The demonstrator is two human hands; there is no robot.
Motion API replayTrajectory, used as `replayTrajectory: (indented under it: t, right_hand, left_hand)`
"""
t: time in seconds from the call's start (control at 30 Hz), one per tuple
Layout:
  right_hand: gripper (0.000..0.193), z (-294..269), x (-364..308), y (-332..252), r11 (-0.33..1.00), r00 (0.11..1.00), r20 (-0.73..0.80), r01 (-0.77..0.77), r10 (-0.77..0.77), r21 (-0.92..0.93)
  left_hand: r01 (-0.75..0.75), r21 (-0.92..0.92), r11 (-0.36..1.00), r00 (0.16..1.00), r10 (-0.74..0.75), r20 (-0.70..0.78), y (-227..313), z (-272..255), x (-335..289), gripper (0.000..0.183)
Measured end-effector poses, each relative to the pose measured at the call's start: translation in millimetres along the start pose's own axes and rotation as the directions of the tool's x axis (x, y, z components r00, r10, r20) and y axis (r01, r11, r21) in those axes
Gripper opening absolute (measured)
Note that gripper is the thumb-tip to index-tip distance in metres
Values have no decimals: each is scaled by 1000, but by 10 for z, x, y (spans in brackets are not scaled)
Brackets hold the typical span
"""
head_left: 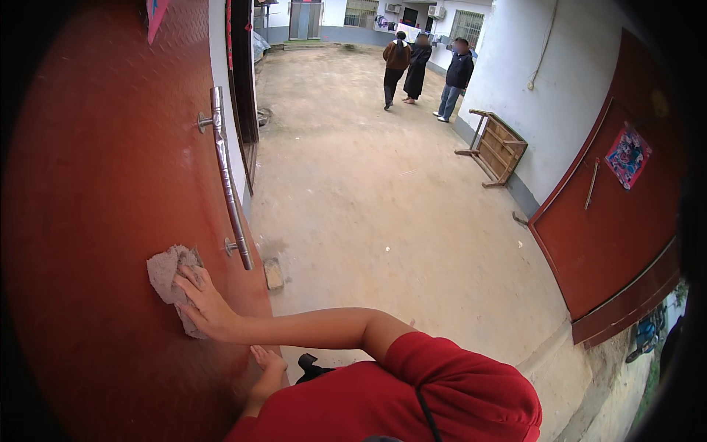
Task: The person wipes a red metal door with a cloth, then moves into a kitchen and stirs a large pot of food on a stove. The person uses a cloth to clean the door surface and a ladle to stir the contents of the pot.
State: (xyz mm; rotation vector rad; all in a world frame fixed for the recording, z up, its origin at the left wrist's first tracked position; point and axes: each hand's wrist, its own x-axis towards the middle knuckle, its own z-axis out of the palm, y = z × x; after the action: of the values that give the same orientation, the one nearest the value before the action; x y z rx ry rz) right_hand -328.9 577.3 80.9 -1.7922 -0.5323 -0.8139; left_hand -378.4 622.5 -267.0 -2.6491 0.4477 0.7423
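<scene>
My right hand (202, 300) presses a crumpled greyish-pink cloth (168, 274) against a red metal door (110, 184), fingers bent over the cloth's right side. Part of the cloth is hidden under the hand. Just above and to the right, a long shiny metal pull handle (226, 177) is fixed to the same door by two mounts. Lower down, my left hand (268, 359) rests near the door's edge with its fingers stretched out and no object visible in it.
A brick-like block (273, 273) lies by the door's lower edge. Across the concrete yard (353, 206), a wooden table (501, 149) is tipped on its side against the white wall. Another red door (589, 243) stands at the right. Three people (417, 68) are farther off.
</scene>
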Motion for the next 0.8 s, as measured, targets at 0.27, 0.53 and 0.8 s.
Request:
replayTrajectory:
  t: [0.27, 0.53, 0.8]
  right_hand:
    - [51, -66, -604, -618, 836, 794, 279, 543, -540, 73]
    - [59, 230, -879, -52, 950, 948, 54, -313, 313, -4]
    - [60, 273, -606, 353, 744, 755, -39, -634, 655, 211]
  left_hand:
    - [-55, 0, 998, 997, 55, 46, -10, -107, -36, 82]
    - [-28, -17, 999, 997, 29, 73, -82, -190, 22, 80]
    - [-44, -43, 998, 996, 47, 71, 111, -316, 38, 79]
